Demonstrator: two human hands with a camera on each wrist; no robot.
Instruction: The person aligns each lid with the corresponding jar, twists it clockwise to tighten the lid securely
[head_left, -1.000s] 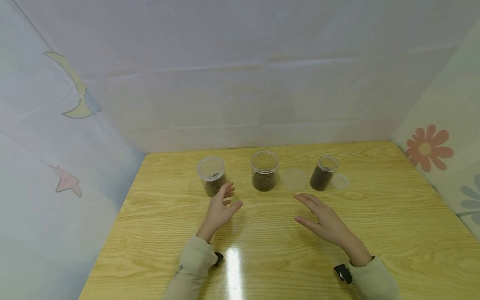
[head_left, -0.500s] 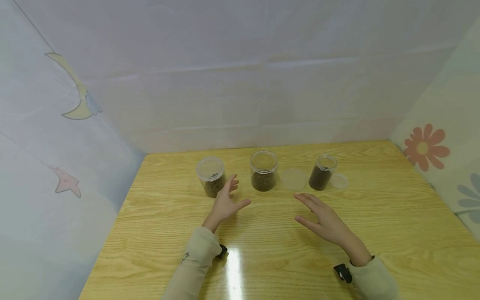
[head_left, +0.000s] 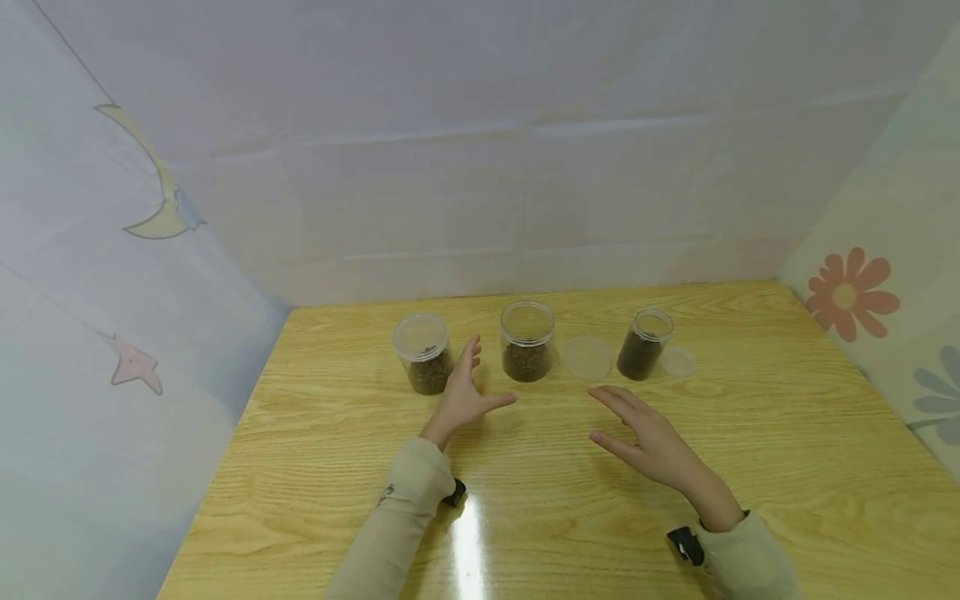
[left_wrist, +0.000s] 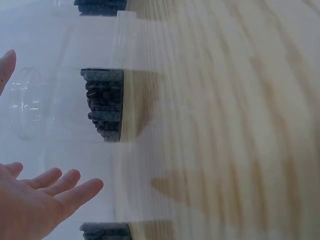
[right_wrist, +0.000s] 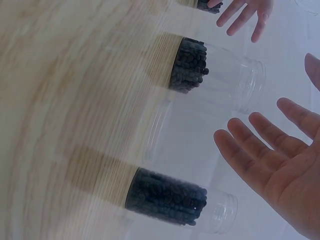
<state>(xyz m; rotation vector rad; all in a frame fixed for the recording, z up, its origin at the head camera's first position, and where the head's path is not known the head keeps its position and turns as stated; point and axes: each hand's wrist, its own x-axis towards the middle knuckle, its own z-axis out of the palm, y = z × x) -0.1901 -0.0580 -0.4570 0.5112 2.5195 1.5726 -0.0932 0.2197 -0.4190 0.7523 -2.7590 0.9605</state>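
Note:
Three clear jars of dark beans stand upright in a row: a left jar (head_left: 429,367) with a cloudy top, a middle jar (head_left: 527,354) and a narrower, fuller right jar (head_left: 643,346). My left hand (head_left: 461,398) hovers in front of the gap between the left and middle jars, fingers extended, thumb spread towards the middle jar. It holds nothing. In the left wrist view, its fingers (left_wrist: 75,195) stay apart from the middle jar (left_wrist: 105,105). My right hand (head_left: 651,440), fingers relaxed and holding nothing, is in front of the right jar; the right wrist view shows its palm (right_wrist: 295,185).
A large clear round lid (head_left: 588,358) lies flat between the middle and right jars. A smaller lid (head_left: 678,362) lies just right of the right jar. The wooden table (head_left: 315,483) meets a pale cloth backdrop (head_left: 420,192) behind the jars.
My left hand has moved right, from in front of the left jar towards the middle jar, its thumb spreading wider. My right hand and the jars have stayed in place.

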